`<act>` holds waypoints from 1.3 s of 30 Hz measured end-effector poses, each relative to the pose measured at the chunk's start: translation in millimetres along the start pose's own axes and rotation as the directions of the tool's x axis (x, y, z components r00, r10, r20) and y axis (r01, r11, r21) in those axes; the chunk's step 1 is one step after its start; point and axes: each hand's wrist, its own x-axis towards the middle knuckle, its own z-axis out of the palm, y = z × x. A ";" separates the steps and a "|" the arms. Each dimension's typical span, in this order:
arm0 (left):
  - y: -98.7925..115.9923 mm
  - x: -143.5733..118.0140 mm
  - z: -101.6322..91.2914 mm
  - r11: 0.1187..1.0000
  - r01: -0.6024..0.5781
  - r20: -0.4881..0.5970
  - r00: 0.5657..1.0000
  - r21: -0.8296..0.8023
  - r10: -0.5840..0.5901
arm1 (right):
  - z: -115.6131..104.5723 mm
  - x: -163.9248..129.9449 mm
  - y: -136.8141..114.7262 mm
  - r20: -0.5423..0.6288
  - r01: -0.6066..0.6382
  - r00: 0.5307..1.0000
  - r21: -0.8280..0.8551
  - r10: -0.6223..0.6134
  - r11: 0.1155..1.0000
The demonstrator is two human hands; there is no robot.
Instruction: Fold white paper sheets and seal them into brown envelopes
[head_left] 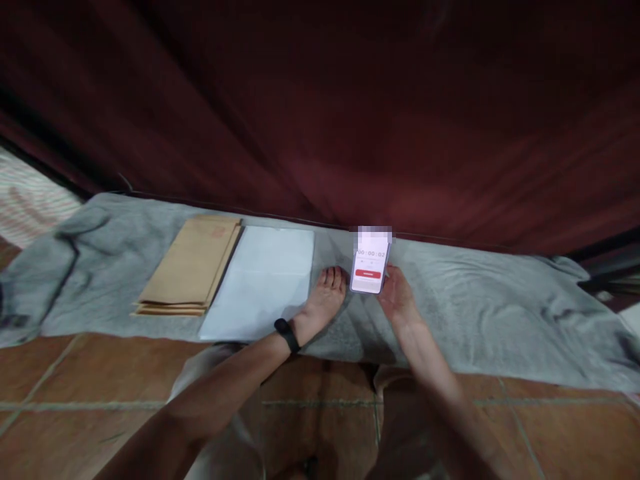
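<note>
Upright in my right hand [397, 293] is a phone [369, 263], gripped along its right edge, its lit screen facing me. The screen shows a timer at 00:00:02 and a red button; its top is blurred out. My left hand [327, 291], with a black band [287, 335] at the wrist, rests palm down just left of the phone, holding nothing. Its fingers point forward, slightly bent. Beside that hand lies a stack of white paper [267, 273]. Left of the paper sits a pile of brown envelopes [187, 263].
A grey cloth [465, 307] covers the low surface under everything. Behind it hangs a dark red curtain [320, 120]. Brown floor tiles [75, 380] show in front, with my legs below my arms. Striped fabric [30, 193] appears at the far left.
</note>
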 end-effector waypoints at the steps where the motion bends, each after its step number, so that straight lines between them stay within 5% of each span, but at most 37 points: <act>1: 2.1 -1.5 0.6 0.999 -0.014 0.021 1.000 0.038 0.013 | -1.1 -0.1 -1.1 -0.005 -0.006 1.000 -0.002 0.006 1.000; 12: 15.1 -13.5 6.8 1.000 -0.021 -0.021 1.000 -0.015 0.020 | -10.2 -2.8 -9.3 -0.065 -0.026 0.997 0.041 0.029 0.999; 30: 3.0 -11.6 17.3 0.937 -0.162 -0.009 0.985 0.308 0.173 | -4.9 -1.0 -9.5 -0.084 -0.020 0.996 0.019 0.021 1.000; 39: -1.4 -9.9 21.9 0.937 -0.147 0.009 0.988 0.316 0.152 | -5.6 1.0 -11.8 -0.095 0.005 0.995 0.031 -0.002 1.000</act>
